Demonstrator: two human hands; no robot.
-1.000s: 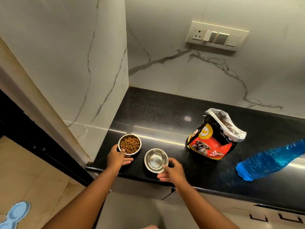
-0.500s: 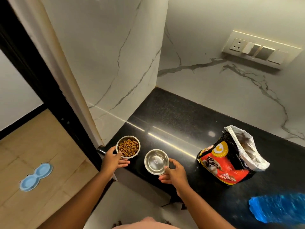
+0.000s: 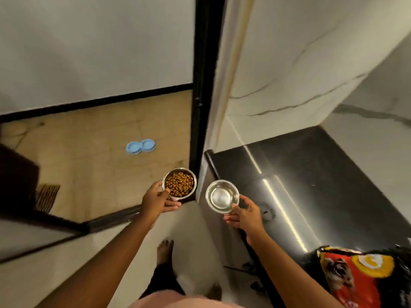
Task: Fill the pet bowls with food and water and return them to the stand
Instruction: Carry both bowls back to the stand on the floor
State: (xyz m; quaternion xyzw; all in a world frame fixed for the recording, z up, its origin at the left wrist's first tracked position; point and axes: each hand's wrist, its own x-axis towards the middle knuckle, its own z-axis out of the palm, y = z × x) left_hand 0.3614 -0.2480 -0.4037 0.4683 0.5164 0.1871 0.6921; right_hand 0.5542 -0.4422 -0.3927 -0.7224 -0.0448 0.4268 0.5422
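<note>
My left hand grips a steel bowl full of brown kibble, held in the air past the counter's left end. A second steel bowl, with clear water in it, is held by the rim in my right hand over the counter's front left corner. The blue two-hole bowl stand lies on the tan floor beyond the doorway, far ahead of both bowls.
The black counter runs to the right, with the red pet food bag at its near right edge. A black door frame and marble wall stand between counter and floor. A striped mat lies at left. My bare feet show below.
Both bowls have been lifted off the counter. My view has swung left toward the doorway, so the blue stand now sits near the middle and the blue water bottle has left the frame.
</note>
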